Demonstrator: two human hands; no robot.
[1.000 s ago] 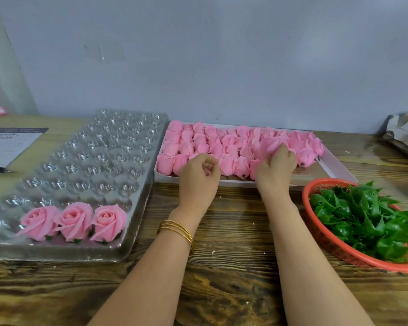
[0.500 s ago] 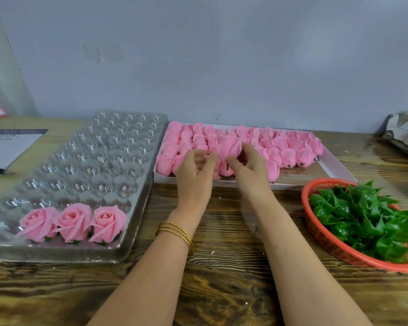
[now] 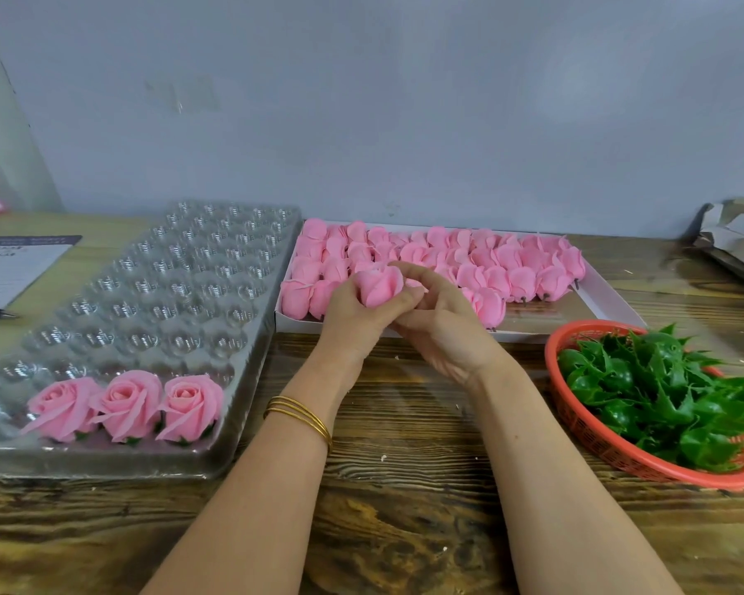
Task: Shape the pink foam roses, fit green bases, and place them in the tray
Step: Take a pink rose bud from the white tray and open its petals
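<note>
Both hands have drawn together and back to the near edge of the white box, lifting one pink foam bud out of its rows. Left hand curls fingers and thumb around that bud, over the box's near-left part; right hand lies against the bud's right side with fingers bent, and whether it pinches a petal cannot be told. Left of the box, one clear tray holds three finished roses in its nearest row. Right of the box, one red basket holds green bases, too tangled to count. Three gold bangles circle the left wrist
</note>
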